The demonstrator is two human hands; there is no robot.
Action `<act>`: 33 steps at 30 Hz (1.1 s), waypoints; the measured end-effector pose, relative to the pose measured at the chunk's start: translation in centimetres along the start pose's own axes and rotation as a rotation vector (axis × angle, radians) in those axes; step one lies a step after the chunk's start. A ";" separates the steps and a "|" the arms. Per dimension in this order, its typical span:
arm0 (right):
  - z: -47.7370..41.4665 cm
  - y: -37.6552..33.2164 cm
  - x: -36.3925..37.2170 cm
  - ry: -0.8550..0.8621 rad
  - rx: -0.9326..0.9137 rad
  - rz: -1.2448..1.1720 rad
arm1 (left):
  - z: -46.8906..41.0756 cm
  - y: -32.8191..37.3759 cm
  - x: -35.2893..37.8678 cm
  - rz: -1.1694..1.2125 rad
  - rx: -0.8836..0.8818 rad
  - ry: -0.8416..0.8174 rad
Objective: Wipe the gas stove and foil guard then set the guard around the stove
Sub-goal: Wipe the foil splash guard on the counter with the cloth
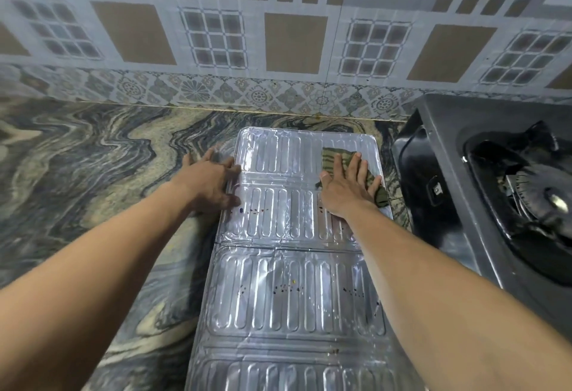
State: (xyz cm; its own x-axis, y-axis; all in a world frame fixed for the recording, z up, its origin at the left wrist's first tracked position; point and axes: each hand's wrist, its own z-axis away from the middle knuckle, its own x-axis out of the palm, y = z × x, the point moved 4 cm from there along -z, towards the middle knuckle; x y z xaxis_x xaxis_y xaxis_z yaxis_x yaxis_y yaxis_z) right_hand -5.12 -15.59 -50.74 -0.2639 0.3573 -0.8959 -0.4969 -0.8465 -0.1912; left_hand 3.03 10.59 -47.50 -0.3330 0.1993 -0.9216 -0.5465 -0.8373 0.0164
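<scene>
**Head view, wiping stage.** The guard (291, 235) lies flat and unfolded on the table (93, 158), running from centre frame to the bottom edge. The stove (495, 189) stands just beside it at right, with nothing set around it.

- **Right hand** (343, 189), centre right: the grip is open, with fingers straight and spread. The palm presses a green cloth (328, 157) onto the guard's upper right corner, and nothing is clasped.
- **Left hand** (207, 183), centre left: the grip is likewise open and flat. It rests across the guard's left edge and the table beside it, apparently to steady the sheet.

Dark specks show in 2 rows, 1 just below the hands and 1 lower down, so the guard appears only partly wiped. Whether the stove has been wiped cannot be told from this view. Judged remaining: finish the lower panels, stand the guard up, and place it around the stove.
</scene>
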 end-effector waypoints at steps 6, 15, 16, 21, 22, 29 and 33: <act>0.3 -0.6 0.0 0.013 -0.020 0.058 | 0.0 0.3 0.2 -0.074 -0.007 -0.032; 1.9 -5.7 1.7 -0.012 -0.244 0.099 | -0.1 0.5 -0.3 -0.056 -0.044 -0.107; 2.1 -6.4 1.9 -0.022 -0.271 0.092 | 0.0 0.4 -0.3 -0.054 -0.044 -0.104; 3.2 -9.7 3.0 -0.047 -0.382 0.114 | 0.0 0.2 -0.2 -0.046 -0.042 -0.087; 3.3 -10.1 3.2 -0.050 -0.383 0.117 | 0.0 0.2 -0.2 -0.041 -0.041 -0.082; 3.0 -10.4 3.6 -0.070 -0.367 0.122 | 1.2 -0.1 0.2 -0.036 0.021 -0.032; 3.1 -10.5 3.7 -0.076 -0.367 0.119 | 1.5 -0.2 0.5 -0.028 0.020 -0.063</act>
State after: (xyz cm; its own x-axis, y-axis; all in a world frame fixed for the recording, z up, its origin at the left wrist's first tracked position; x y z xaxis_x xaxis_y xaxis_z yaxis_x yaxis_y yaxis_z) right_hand -3.39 -4.17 -50.78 -0.3694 0.2643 -0.8909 -0.1340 -0.9638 -0.2304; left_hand 1.80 11.65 -47.37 -0.3649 0.2546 -0.8956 -0.5710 -0.8209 -0.0007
